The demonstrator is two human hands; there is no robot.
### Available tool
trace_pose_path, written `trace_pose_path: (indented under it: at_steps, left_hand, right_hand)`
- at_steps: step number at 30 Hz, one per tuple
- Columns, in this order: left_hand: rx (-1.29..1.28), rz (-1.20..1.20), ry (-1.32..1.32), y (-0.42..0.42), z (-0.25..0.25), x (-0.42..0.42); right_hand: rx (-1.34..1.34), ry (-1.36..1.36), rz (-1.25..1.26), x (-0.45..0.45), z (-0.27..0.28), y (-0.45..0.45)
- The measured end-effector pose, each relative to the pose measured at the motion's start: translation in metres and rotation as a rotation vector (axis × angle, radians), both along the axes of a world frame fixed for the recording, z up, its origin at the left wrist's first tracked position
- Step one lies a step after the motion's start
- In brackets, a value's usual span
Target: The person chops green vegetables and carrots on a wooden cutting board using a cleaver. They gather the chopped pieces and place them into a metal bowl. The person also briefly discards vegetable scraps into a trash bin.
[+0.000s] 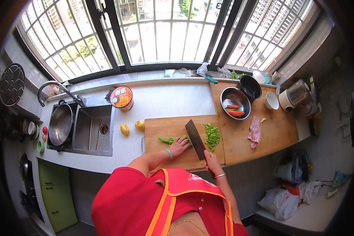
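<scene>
My left hand (179, 146) presses a bunch of green vegetable stalks (166, 140) onto a wooden cutting board (156, 126). In my right hand (213, 162) is the handle of a cleaver (196, 139), its broad blade just right of my left fingertips. To the right of the blade lies a pile of chopped green pieces (212, 137) on the same board. Whether the blade touches the board cannot be told from here.
Two potatoes, one potato (124, 129) farther left, lie by the board. A steel bowl (245, 115) with carrots (236, 113) and a slice of raw meat (255, 132) rest on a second wooden board (233, 141). Leftward, a pot (60, 125) stands in the double sink (90, 147).
</scene>
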State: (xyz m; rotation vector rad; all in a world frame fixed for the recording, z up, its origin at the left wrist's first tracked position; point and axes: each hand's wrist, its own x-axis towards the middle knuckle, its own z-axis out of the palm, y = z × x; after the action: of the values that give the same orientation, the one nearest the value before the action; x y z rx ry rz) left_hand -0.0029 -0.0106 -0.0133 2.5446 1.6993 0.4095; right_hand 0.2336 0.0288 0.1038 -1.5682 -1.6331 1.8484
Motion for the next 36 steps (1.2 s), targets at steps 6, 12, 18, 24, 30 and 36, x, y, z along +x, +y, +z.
trace_pose_path:
  at_steps: [6, 12, 18, 24, 30, 36]
  left_hand:
    - [0.012, 0.126, -0.023, 0.015, 0.002, 0.028]
    - [-0.034, 0.067, -0.099, 0.017, 0.012, 0.017]
    - [0.002, 0.089, -0.244, 0.019, 0.022, 0.013]
    - [-0.046, 0.084, -0.263, 0.017, 0.021, 0.012]
    - [-0.059, 0.088, -0.292, 0.018, 0.017, 0.011]
    - [-0.071, 0.058, -0.342, 0.023, 0.025, 0.010]
  right_hand:
    - [0.109, -0.019, -0.042, 0.010, -0.001, 0.006]
    - [0.070, -0.077, 0.003, 0.005, -0.001, 0.003]
    - [0.085, -0.043, -0.041, 0.002, 0.005, -0.002]
    - [0.219, -0.149, -0.017, 0.007, 0.019, -0.022]
    - [0.319, -0.308, 0.097, 0.005, 0.039, -0.033]
    - [0.317, -0.279, 0.133, 0.001, 0.032, -0.025]
